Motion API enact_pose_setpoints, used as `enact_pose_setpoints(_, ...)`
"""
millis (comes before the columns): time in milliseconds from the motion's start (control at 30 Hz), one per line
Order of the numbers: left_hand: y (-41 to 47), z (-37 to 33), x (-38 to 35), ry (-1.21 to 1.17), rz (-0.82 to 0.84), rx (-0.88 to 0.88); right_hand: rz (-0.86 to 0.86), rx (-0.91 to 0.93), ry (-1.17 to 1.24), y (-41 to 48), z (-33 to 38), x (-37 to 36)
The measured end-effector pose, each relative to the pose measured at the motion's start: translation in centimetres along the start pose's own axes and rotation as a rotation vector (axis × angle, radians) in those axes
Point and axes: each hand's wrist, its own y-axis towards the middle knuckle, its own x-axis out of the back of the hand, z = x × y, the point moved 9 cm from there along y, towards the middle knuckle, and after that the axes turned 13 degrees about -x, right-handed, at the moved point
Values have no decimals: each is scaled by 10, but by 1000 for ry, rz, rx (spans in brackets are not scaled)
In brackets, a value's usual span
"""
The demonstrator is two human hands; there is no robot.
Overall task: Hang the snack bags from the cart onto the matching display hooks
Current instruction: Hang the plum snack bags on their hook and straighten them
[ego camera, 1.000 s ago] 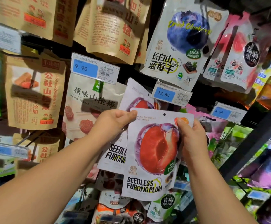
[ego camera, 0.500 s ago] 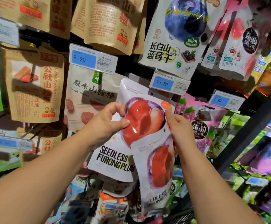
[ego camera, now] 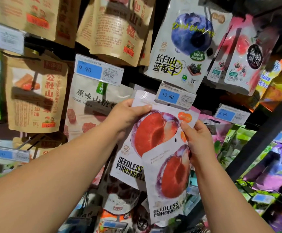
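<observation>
Guessing current step is getting loose plum bag (ego camera: 170, 175) onto hook behind 13.80 price tag (ego camera: 173, 97). Hook itself hidden.
Tip: raise bag, line up punched hole near top with hook tip, keep top flat.
Right hand (ego camera: 200, 143): fingers curled, pinching bag's top right edge.
Left hand (ego camera: 127, 115): grips rear plum bag (ego camera: 153, 132) at upper left, thumb on front.
Loose bag: glossy white pouch, halved red plum print, overlapping rear bag's lower right, mid display rack (ego camera: 261, 142).

This is a shop's snack aisle, where sealed pouches such as a dried blueberry bag (ego camera: 187, 47) and kraft-paper hawthorn bags (ego camera: 35, 91) hang from dark display hooks (ego camera: 21, 56), under blue price labels reading 9.90 (ego camera: 98, 70), 13.80 (ego camera: 175, 96) and 4.90 (ego camera: 232, 115), each apparently barcoded.
</observation>
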Motion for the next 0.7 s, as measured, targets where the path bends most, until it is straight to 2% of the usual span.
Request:
enact_pose_setpoints(300,20,9,-14,31,45,132,-104,24,-80,8,7,9)
enact_pose_setpoints(600,31,10,-16,15,-6,61,-184,45,-152,21,13,13)
enact_pose_setpoints(700,30,8,-14,103,-44,20,-218,67,-207,26,14,14)
